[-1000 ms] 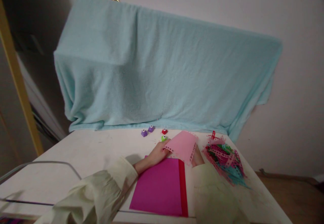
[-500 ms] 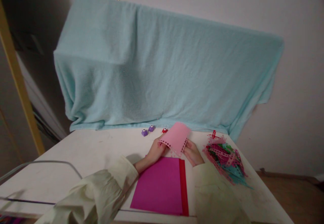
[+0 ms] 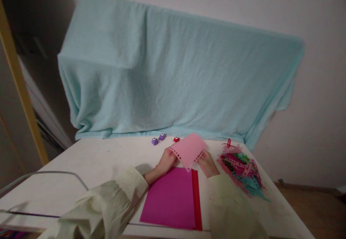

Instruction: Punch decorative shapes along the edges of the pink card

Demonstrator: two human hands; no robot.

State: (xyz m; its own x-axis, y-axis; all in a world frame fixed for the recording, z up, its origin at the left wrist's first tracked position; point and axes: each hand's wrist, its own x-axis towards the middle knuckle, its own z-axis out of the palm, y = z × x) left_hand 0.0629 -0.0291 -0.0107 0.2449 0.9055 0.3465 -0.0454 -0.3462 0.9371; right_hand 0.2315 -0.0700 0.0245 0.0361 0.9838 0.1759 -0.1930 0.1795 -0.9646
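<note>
Both hands hold a light pink paper sheet [image 3: 188, 149] with punched holes along its edges, raised a little above the white table [image 3: 94, 159]. My left hand [image 3: 165, 161] grips its left edge. My right hand [image 3: 207, 163] pinches its right corner. Below the sheet lies a stack of magenta paper [image 3: 170, 197] on top of a red sheet [image 3: 197, 199].
Two purple punches [image 3: 158, 139] and a red punch [image 3: 176, 139] sit behind the hands. A heap of pink, teal and red punched paper strips [image 3: 240, 170] lies to the right. A light blue towel [image 3: 167, 73] drapes over something at the table's back.
The pink sheet has been turned and flattened between my hands. My right hand, hidden behind it a second ago, now shows at its right corner. The green punch is now covered.
</note>
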